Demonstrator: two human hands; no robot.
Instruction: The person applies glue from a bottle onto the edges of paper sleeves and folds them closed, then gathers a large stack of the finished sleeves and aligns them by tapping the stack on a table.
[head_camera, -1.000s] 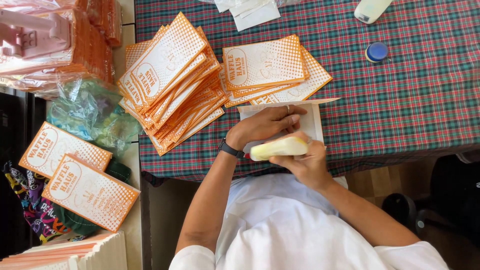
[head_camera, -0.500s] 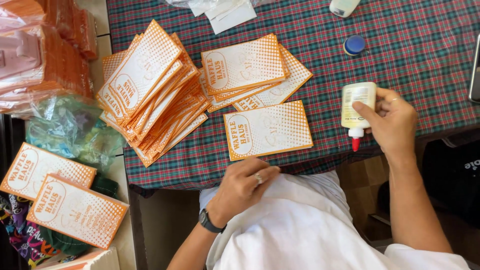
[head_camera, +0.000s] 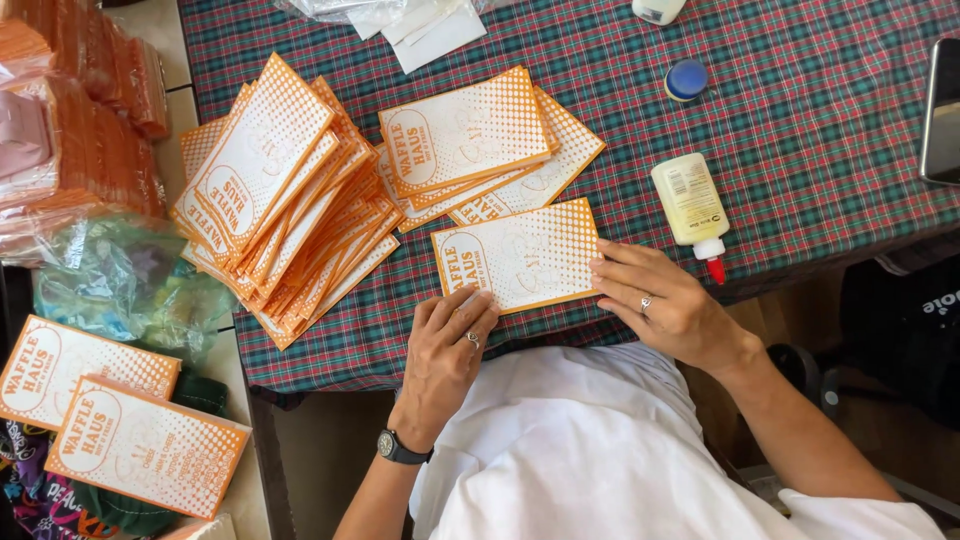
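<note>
I see both hands flat, nothing gripped: left hand (head_camera: 450, 335) & right hand (head_camera: 665, 300) pressing orange-white packet (head_camera: 520, 255) at table (head_camera: 820, 120) edge. Risk: glue bottle (head_camera: 690, 205) w/ cap off could smear; packet may slide off.

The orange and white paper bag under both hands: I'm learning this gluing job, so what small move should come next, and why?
Probably press and smooth along the bag's near edge. Both hands, left and right, lie flat on it, and the glue bottle lies set down beside it, which suggests the glue is already on and needs pressure to hold.
</note>
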